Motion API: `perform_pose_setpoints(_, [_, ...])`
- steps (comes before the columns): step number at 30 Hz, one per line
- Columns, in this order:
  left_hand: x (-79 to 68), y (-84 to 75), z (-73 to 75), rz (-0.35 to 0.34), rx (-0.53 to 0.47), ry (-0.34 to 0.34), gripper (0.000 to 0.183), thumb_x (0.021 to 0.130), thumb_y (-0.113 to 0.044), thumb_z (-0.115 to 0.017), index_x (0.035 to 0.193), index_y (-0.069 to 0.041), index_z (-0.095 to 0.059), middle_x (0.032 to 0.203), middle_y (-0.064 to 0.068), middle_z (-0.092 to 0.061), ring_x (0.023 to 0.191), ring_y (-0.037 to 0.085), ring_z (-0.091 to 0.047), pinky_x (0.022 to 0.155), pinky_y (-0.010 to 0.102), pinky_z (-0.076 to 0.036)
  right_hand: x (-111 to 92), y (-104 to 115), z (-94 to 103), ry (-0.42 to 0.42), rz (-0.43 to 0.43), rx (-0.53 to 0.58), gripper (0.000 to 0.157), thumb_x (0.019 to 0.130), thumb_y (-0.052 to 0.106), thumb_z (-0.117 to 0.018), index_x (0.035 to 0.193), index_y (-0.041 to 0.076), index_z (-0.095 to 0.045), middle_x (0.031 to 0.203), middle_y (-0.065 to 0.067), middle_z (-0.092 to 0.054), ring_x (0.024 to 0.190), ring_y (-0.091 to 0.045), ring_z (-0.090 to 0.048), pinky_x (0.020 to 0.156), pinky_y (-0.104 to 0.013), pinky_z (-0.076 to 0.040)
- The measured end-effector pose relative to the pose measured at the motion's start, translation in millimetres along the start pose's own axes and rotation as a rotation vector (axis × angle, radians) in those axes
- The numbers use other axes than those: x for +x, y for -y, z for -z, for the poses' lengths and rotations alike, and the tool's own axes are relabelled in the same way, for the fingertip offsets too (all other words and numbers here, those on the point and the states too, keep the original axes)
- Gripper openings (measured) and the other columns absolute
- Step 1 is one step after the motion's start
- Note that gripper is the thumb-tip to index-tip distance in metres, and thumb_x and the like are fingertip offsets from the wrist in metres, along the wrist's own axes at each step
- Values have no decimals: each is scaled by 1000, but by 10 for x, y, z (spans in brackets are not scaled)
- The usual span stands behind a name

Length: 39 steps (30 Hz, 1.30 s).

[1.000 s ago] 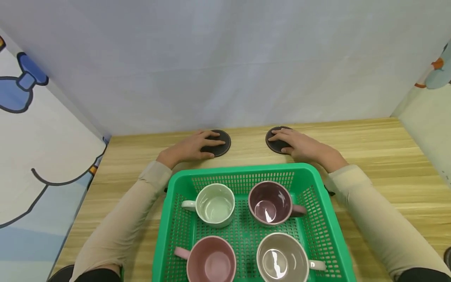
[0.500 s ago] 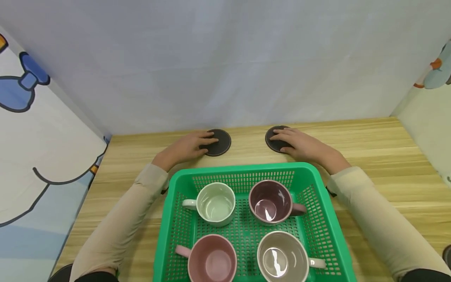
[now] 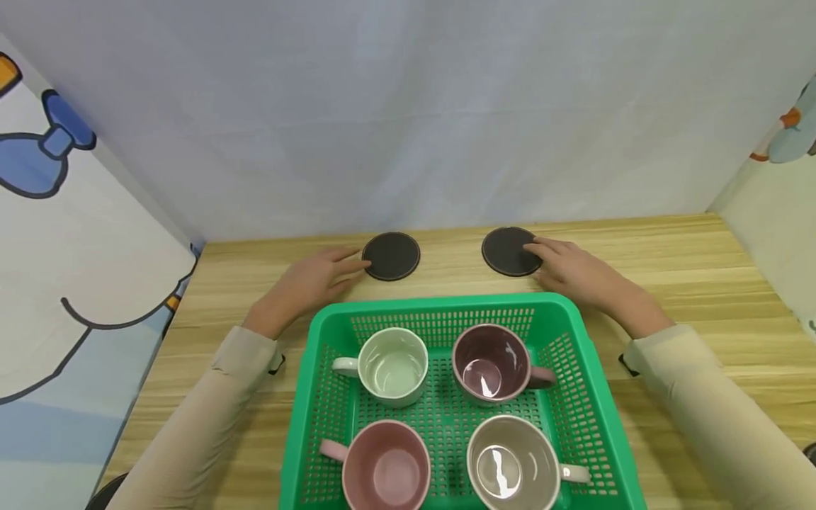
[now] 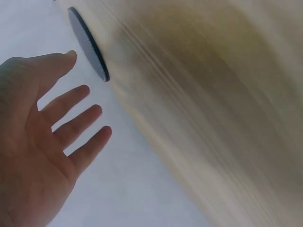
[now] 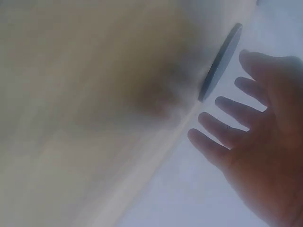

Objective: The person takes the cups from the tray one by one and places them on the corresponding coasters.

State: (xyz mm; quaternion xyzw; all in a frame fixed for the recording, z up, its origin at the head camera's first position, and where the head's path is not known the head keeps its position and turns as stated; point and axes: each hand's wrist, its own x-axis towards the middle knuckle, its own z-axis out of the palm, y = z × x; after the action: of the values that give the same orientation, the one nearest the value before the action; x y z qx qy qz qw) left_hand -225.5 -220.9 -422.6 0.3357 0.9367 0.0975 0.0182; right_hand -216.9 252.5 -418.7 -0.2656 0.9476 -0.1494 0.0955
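Two round black coasters lie on the wooden table near its back edge: a left coaster (image 3: 391, 256) and a right coaster (image 3: 508, 251). My left hand (image 3: 310, 281) is beside the left coaster, fingertips at its left rim in the head view. In the left wrist view the fingers (image 4: 78, 124) are spread and hold nothing. My right hand (image 3: 576, 275) is at the right coaster's right side, its fingertips overlapping the rim in the head view. The right wrist view shows its fingers (image 5: 232, 109) extended, with nothing held.
A green plastic basket (image 3: 440, 303) stands in front of the hands. Inside are a pale green mug (image 3: 392, 368), a plum mug (image 3: 489, 363), a pink mug (image 3: 385, 464) and a beige mug (image 3: 513, 462). A white cloth wall (image 3: 408, 120) rises behind the table.
Both hands have drawn back from the coasters, the left hand to the left and the right hand to the right. The coasters and mugs stay in place.
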Motion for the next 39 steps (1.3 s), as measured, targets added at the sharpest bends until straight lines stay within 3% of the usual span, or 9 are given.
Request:
perform_pose_setpoints(9, [-260,-110,70,69,39,-17,45,102,-20,-67,146,-14,-63,151,22,-57,136,43,-58,107,59,-51,-301,-27,5,-42,-53,-42,56,109,23,-56,158,1,-40,160,-31,-39,143,-58,-40,117,-70,-37])
perform_pose_setpoints(14, [-455,-149,76,165,59,-13,43,105,-29,-63,147,-18,-62,150,18,-60,134,41,-61,99,58,-56,-442,-2,-27,-70,-64,-53,53,109,19,-55,157,0,-41,159,-31,-40,141,-57,-42,116,-69,-38])
perform_pose_setpoints(19, [-672,-184,50,263,36,-52,42,108,-40,-56,145,-22,-64,147,16,-63,130,40,-64,97,59,-56,-613,12,-52,-107,-61,-81,52,108,18,-56,155,-1,-43,158,-30,-42,139,-57,-44,115,-69,-39])
perform_pose_setpoints(25, [-900,-220,75,274,53,-76,40,107,-30,-60,145,-19,-64,145,17,-64,126,41,-66,93,60,-57,-843,5,-70,-167,-57,-108,51,106,16,-60,152,-3,-47,153,-33,-46,132,-59,-49,110,-71,-42])
perform_pose_setpoints(31, [-1121,-286,79,315,32,-58,42,107,-25,-58,149,-17,-61,145,20,-63,126,45,-65,98,63,-54,-1068,-3,-78,-206,-80,-118,50,105,16,-63,149,-3,-49,152,-34,-47,130,-58,-51,107,-71,-43])
perform_pose_setpoints(39, [-1495,-388,10,357,38,-128,43,102,-23,-67,143,-15,-65,137,21,-68,119,48,-67,91,64,-56,-1483,50,-101,-250,-146,-56,56,105,17,-63,154,-2,-44,155,-35,-43,132,-61,-46,102,-74,-42])
